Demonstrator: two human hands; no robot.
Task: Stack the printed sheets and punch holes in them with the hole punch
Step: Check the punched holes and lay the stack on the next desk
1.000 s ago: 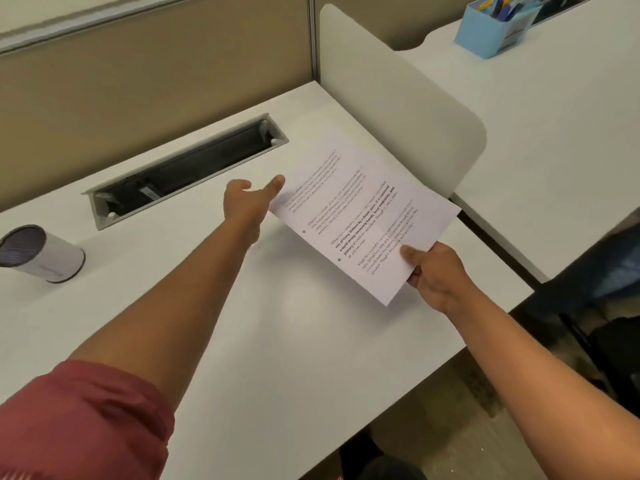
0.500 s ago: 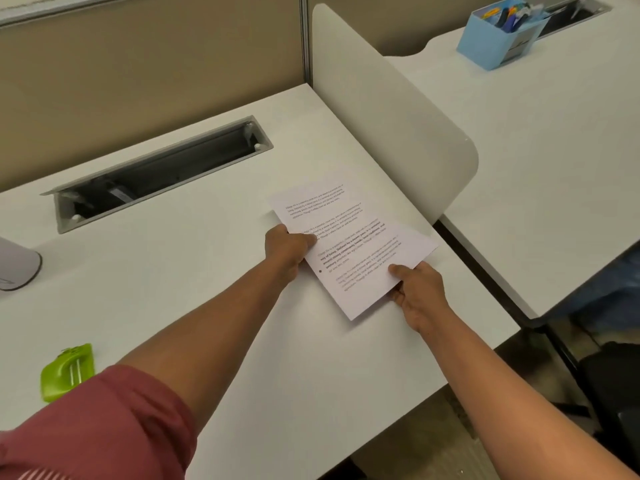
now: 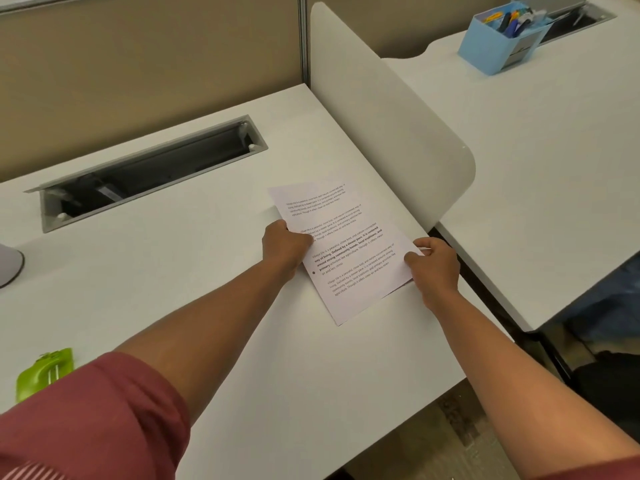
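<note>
White printed sheets (image 3: pixel 349 251) lie on the white desk (image 3: pixel 173 258), near its right side by the divider. One sheet lies on top of another, slightly offset. My left hand (image 3: pixel 285 247) grips the stack's left edge. Its right edge is pinched by my right hand (image 3: pixel 433 265), thumb on top. A lime-green hole punch (image 3: pixel 45 374) rests on the desk at the far lower left, well away from both hands and partly hidden by my red sleeve.
A rounded white divider panel (image 3: pixel 388 109) stands just right of the sheets. A grey cable tray slot (image 3: pixel 149 171) opens at the desk's back. A white cylinder (image 3: pixel 8 265) sits at the left edge. A blue pen box (image 3: pixel 498 39) stands on the neighbouring desk.
The sheet held up in the air came down onto the sheet on the desk. My left hand closed on the papers' left edge and my right hand shifted to the right edge.
</note>
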